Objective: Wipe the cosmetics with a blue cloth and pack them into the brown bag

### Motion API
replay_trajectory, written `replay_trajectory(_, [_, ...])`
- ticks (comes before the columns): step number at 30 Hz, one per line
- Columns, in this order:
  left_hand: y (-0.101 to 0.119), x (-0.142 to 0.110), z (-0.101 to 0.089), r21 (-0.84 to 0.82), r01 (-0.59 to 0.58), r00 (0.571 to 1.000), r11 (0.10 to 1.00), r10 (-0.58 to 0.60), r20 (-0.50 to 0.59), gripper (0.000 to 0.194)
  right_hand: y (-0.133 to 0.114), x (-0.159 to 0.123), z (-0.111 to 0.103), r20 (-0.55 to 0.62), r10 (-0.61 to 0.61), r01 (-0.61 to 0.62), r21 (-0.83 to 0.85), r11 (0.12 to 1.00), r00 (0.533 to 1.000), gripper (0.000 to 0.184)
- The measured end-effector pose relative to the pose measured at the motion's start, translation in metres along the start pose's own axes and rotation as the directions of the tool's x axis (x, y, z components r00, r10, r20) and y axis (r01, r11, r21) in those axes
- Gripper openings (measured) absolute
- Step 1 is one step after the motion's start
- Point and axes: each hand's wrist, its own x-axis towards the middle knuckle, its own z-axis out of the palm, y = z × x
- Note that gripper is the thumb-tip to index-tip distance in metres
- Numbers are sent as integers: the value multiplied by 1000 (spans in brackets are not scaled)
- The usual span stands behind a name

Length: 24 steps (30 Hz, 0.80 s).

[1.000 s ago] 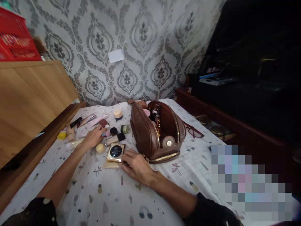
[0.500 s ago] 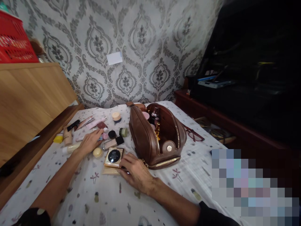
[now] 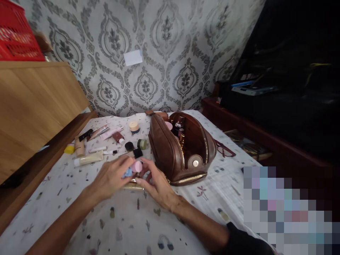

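My left hand [image 3: 111, 176] is closed around a small pink-and-blue cosmetic container [image 3: 136, 166], its round pink end pointing right. Close against that pink end is my right hand [image 3: 156, 184], fingers apart and curved; whether they touch it I cannot tell. Beneath both hands lies a gold compact [image 3: 134, 185], mostly covered. Just right of them stands a brown makeup bag [image 3: 167, 148], unzipped and open, with a gold lipstick [image 3: 182, 139] and other cosmetics inside. Behind my hands sit a black-capped bottle [image 3: 137, 153], a small black pot [image 3: 129, 146] and a green jar [image 3: 142, 143].
Several tubes, among them a cream tube [image 3: 89, 159], lie on the patterned sheet [image 3: 117, 226] at left. A cream-lidded jar [image 3: 134, 126] stands behind them. Red-framed glasses [image 3: 225, 150] rest right of the bag. A wooden cabinet [image 3: 37, 95] borders the left side.
My left hand has picked up the pink-and-blue container and brought it right, toward my right hand. My right hand has left the gold compact's edge and risen beside the container.
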Motion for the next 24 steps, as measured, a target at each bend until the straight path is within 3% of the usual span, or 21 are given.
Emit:
replay_trajectory(4, [23, -5, 7, -68, -29, 998, 997, 33, 57, 16, 1, 3, 0, -56, 33, -29, 73, 997, 998, 38])
replay_trajectory(7, [19, -3, 1, -291, 89, 995, 952, -99, -21, 15, 5, 6, 3, -67, 76, -67, 130, 989, 995, 33])
replay_trajectory(8, [17, -2, -3, -357, 149, 979, 922, -188, -78, 17, 7, 6, 4, -74, 102, -90, 149, 985, 992, 34])
replay_trajectory(10, [14, 0, -8, -445, 257, 907, 858, -374, -196, 18, 11, 7, 7, -85, 145, -128, 181, 975, 986, 35])
replay_trajectory(12, [15, -1, -6, -472, 292, 842, 832, -457, -285, 21, 13, 8, 8, -88, 169, -147, 210, 967, 982, 36])
replay_trajectory(13, [18, -2, -1, -459, 272, 841, 845, -441, -313, 22, 13, 8, 9, -87, 176, -153, 225, 962, 981, 36])
replay_trajectory(15, [24, -6, 14, -383, 164, 894, 909, -301, -332, 24, 12, 8, 9, -86, 177, -151, 247, 957, 980, 37])
replay_trajectory(17, [29, -10, 32, -263, 29, 952, 964, -107, -288, 27, 11, 8, 8, -91, 160, -133, 249, 959, 983, 37])
replay_trajectory(19, [27, -14, 47, -156, -37, 969, 987, -2, -245, 30, 8, 8, 7, -93, 150, -123, 252, 960, 984, 38])
replay_trajectory(21, [21, -16, 54, -105, -7, 972, 994, -19, -236, 30, 5, 8, 7, -92, 163, -133, 274, 953, 982, 39])
replay_trajectory(24, [6, -18, 49, -162, 121, 957, 979, -158, -244, 29, 2, 9, 5, -112, 177, -136, 300, 944, 978, 40])
